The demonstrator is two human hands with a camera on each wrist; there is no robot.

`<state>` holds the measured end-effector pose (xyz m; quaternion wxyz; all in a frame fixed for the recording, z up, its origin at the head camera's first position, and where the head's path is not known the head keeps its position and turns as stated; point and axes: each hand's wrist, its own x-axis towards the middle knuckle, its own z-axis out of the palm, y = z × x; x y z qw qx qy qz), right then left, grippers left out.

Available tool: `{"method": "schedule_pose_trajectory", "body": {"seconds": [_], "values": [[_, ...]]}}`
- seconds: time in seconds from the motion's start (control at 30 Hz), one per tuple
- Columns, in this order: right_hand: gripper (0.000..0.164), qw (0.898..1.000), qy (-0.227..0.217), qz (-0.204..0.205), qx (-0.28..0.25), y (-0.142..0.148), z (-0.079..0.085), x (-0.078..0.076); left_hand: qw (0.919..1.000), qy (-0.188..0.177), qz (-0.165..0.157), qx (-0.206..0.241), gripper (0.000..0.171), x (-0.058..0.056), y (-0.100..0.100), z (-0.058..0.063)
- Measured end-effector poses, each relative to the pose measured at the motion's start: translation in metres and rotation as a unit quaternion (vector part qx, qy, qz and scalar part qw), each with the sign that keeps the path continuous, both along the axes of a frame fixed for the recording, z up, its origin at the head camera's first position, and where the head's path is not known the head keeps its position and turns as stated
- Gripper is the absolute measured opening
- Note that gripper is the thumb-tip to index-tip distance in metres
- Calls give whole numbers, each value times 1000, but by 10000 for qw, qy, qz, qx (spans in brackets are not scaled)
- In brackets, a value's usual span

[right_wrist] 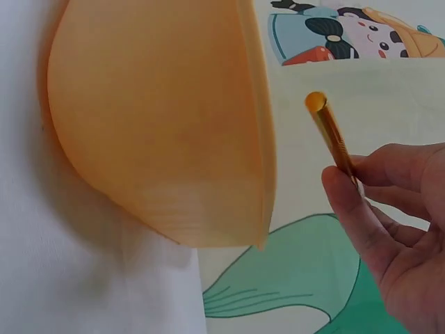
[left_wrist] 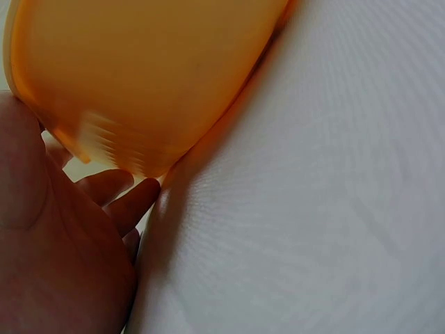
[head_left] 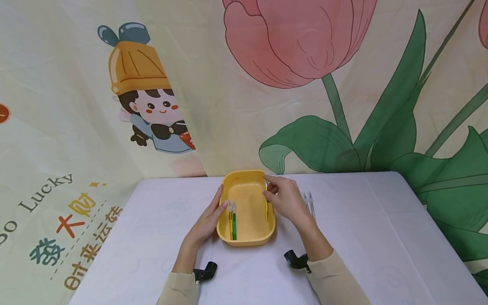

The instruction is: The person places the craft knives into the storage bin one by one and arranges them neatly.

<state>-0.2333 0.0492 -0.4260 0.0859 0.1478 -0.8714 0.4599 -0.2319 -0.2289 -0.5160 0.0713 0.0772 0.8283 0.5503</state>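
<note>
A yellow plastic tray (head_left: 249, 178) stands on the white table. My left hand (head_left: 207, 220) holds its left side, with the thumb over the rim and the other fingers along the outer wall. In the left wrist view, fingertips touch the wall low down. My right hand (head_left: 286, 197) pinches a slim gold pen (right_wrist: 334, 132) by one end, between thumb and fingertips. In the head view that pen points down over the tray's right side. Inside the tray, at the left, lie a yellow pen (head_left: 230, 222) and a green pen (head_left: 234, 224), their pale clear ends pointing away.
Several slim pens with clear ends (head_left: 309, 201) lie on the table (head_left: 381, 237) right of the tray, partly hidden by the right forearm. A printed cloth (head_left: 213, 84) hangs behind the table's far edge. A black wrist camera (head_left: 206, 271) sits at the left wrist.
</note>
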Motion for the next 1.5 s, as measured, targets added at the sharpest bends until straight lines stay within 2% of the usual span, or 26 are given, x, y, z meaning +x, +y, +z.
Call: {"method": "schedule_pose_trajectory", "body": {"seconds": [0.17,0.53,0.9,1.13,1.5], "values": [[50,9997,40,14,-220,-8,0,3,10000,-13,35,-36,64,1,1,1],[48,9995,160,164,-216,-19,-9,2,9999,-79,54,-66,64,3,1,2],[50,9990,-151,381,-205,-35,-21,1,9998,-145,85,-115,63,2,1,2],[50,9987,-128,471,-135,-43,-22,4,9999,-77,3,-80,63,0,-1,1],[49,9971,-134,741,117,-52,-29,6,9999,-118,41,-78,63,2,-1,2]]}}
